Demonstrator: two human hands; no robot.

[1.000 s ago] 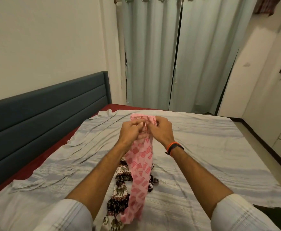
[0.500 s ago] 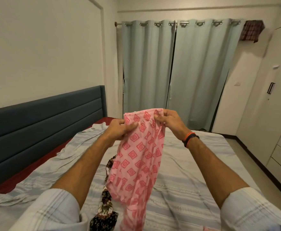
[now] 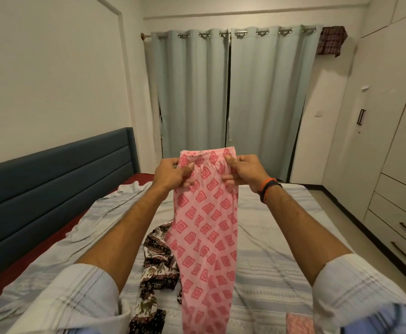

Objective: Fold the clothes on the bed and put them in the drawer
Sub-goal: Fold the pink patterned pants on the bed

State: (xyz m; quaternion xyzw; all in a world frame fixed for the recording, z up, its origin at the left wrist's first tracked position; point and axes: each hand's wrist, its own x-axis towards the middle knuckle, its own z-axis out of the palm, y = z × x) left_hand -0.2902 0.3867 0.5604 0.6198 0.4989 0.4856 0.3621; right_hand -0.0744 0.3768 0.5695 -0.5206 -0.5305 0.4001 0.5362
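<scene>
A pink garment with red diamond print (image 3: 205,232) hangs in the air over the bed (image 3: 269,268). My left hand (image 3: 172,174) pinches its top left corner. My right hand (image 3: 241,172) pinches the top right corner, so the waistband is stretched between them. The cloth drops down past the bottom of the view. A dark brown and white patterned garment (image 3: 155,266) lies crumpled on the striped sheet, left of and behind the pink one. White drawers (image 3: 404,222) with dark handles stand at the right wall.
A blue padded headboard (image 3: 52,189) runs along the left. Grey curtains (image 3: 233,100) hang at the far wall, with a plaid cloth (image 3: 330,43) on the rod's right end. A white wardrobe (image 3: 389,104) stands above the drawers. A small pink folded piece (image 3: 298,324) lies near the bottom right.
Both hands have lifted the pink garment off the bed and moved apart, spreading its top edge wider. The view has tilted up toward the curtains.
</scene>
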